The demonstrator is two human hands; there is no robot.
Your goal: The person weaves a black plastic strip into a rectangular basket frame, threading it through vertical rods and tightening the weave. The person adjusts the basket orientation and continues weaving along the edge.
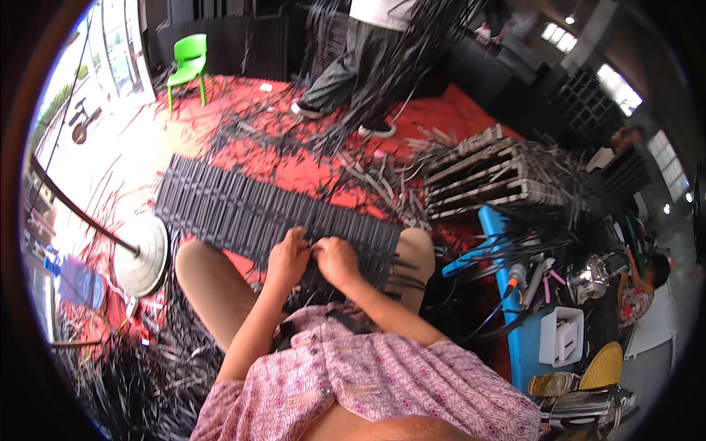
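Across my knees lies a long, dark woven panel [220, 206] of flat black strips, slanting from the far left to the near right. Over its near edge, my left hand [288, 259] has its fingers curled closed in a pinch. Close beside it my right hand [337, 261] is also closed, thumb and forefinger together, almost touching the left one. What sits between the fingertips is too small to make out. Loose black strip ends [413, 273] stick out from the panel's right end, over my right thigh.
Scattered strips cover the red floor [294, 170]. A round pale base [140, 257] with a pole stands left. At right are a slatted frame [478, 173], a blue bench [518, 345] with tools, and a white bin [561, 336]. Beyond are a green chair [190, 62] and a walking person [360, 62].
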